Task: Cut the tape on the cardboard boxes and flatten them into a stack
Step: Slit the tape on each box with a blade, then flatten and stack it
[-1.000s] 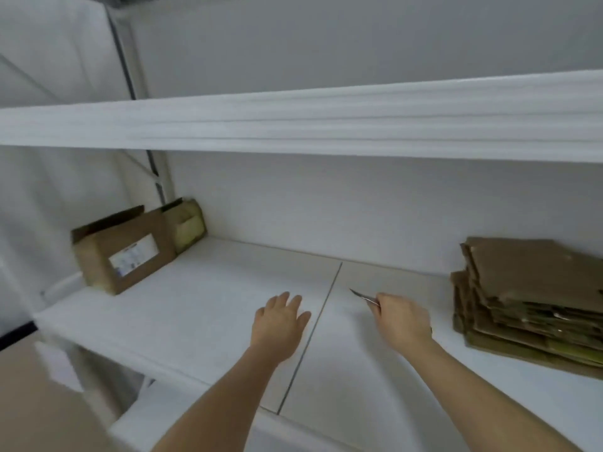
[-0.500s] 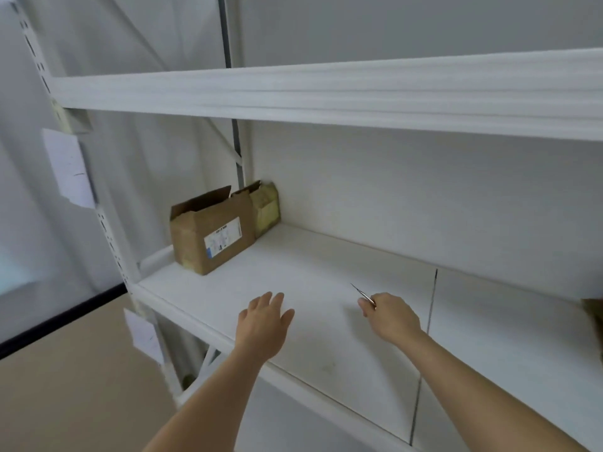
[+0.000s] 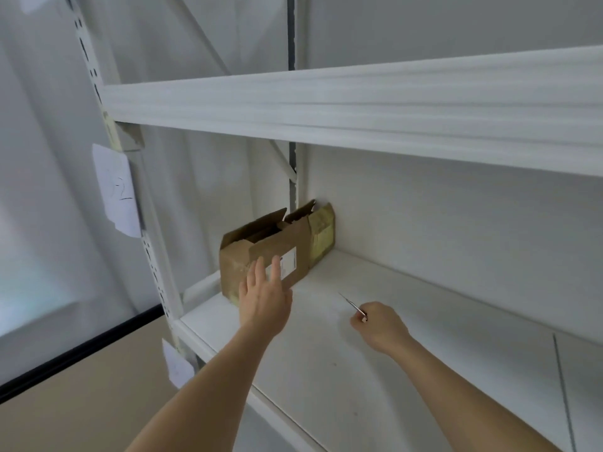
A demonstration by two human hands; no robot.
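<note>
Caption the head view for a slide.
Left hand reaches for open cardboard box; right hand holds blade.

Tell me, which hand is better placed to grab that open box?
Left, probably: the left hand reaches open right at the cardboard box, while the right hand grips the blade.

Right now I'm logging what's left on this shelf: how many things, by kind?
Cardboard boxes: 2, a near open box and a taped box behind it.
Blades: 1, the blade in the right hand.
Total: 3.
</note>
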